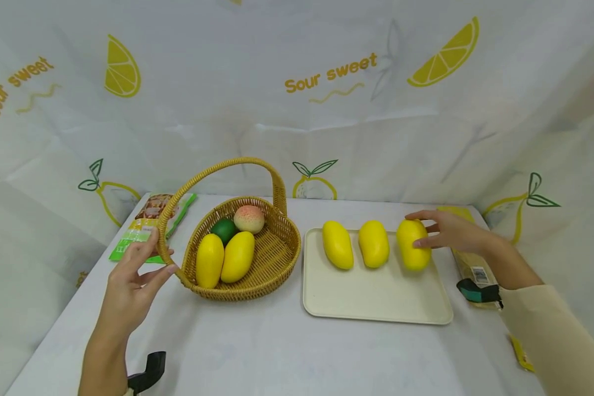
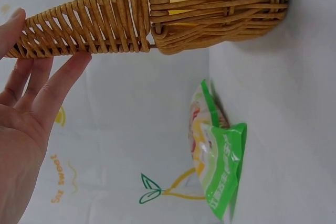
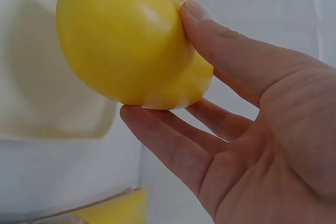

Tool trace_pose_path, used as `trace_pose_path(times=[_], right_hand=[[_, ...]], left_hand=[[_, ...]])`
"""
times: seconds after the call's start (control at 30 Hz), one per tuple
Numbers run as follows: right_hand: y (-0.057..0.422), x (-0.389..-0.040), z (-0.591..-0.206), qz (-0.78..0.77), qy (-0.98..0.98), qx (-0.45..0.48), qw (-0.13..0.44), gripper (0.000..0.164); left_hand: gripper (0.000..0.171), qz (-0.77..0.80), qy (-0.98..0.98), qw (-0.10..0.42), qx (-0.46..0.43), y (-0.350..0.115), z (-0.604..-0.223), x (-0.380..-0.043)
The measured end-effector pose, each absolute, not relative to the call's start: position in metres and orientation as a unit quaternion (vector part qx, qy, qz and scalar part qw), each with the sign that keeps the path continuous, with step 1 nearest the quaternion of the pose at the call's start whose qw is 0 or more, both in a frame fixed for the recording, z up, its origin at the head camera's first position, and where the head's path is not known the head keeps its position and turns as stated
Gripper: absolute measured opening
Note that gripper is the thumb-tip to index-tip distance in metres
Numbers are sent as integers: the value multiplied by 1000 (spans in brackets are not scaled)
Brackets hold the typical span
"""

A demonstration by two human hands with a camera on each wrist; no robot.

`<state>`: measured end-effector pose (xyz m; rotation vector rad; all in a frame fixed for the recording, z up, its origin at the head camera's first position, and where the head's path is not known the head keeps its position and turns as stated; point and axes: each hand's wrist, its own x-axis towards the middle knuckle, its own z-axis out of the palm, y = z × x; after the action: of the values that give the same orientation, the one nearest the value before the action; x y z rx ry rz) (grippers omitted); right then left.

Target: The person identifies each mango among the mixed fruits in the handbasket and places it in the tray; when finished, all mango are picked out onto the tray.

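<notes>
My left hand (image 1: 131,286) holds the handle (image 1: 165,220) of a wicker basket (image 1: 277,269) low on its left side, thumb and fingertips on opposite faces. Inside the basket lie two yellow mangoes (image 1: 238,257), a dark green fruit (image 1: 225,230) and a pinkish peach (image 1: 249,219). Over at the cream tray (image 1: 371,300), my right hand (image 1: 447,231) grips a third mango (image 3: 126,40) between thumb and fingers, at the tray's right end. Two more mangoes (image 1: 337,245) rest side by side on the tray, left of that hand.
Behind my left hand lies a green snack bag (image 1: 128,239). A brown and yellow packet (image 1: 467,261) lies under my right forearm, with a small yellow packet (image 1: 522,352) nearer the right edge. A printed cloth curtain (image 1: 227,121) hangs behind the white table (image 1: 277,352).
</notes>
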<state>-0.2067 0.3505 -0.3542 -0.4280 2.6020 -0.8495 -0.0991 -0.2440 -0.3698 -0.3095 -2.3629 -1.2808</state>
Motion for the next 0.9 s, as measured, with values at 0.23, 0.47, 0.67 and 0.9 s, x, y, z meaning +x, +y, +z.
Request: trace_pose_path(times=[0.23,0.47,0.67,0.9], right_hand=[[349,-208,-367,-328,908,-138,220,75],[347,-206,-371,-306,914,-132,232,77],[347,-206,-374,-295,915,-122,247,79],[345,-208,-376,-290,917,-123,243,79]], left_hand=[[86,-463,-853,215,-110,-244,-370,-99],[86,-468,-849,218,-114,-244,-370,-99],[87,-471,-845,222,-123,-243,-370,-99],[87,-468,-846,224,-120,-243,-370,-99]])
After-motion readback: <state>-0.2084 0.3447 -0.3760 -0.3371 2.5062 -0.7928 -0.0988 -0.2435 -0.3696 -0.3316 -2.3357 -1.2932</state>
